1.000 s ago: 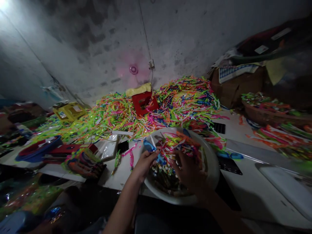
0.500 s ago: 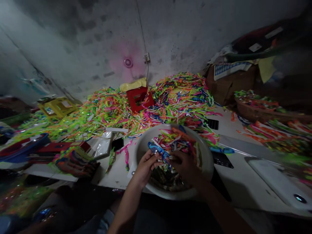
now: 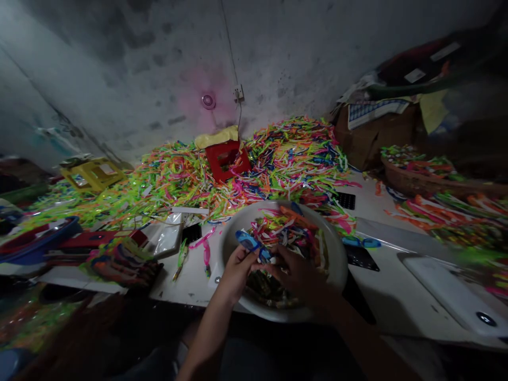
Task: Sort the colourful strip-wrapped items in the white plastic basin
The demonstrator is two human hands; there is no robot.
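Observation:
A pale round basin (image 3: 339, 254) holds many small colourful plastic pieces. Over its left half, my left hand (image 3: 238, 270) pinches a blue piece (image 3: 246, 241) with a clear, shiny part. Close beside it, my right hand (image 3: 291, 267) has its fingers closed at the lower right end of the same blue piece. The fingertips of both hands nearly meet there, and the right hand's fingertips are dark and partly hidden. Darker pieces (image 3: 270, 288) lie in the basin below my hands.
Behind the basin spreads a large heap of colourful pieces (image 3: 297, 148) with a red stool (image 3: 228, 172) in it. A white device (image 3: 448, 291) lies on the right, a blue basin (image 3: 71, 227) far left. A small fan (image 3: 208, 100) is at the wall.
The blue piece has tilted and shifted slightly left in my fingers. My right hand has moved a little left, nearer my left fingertips.

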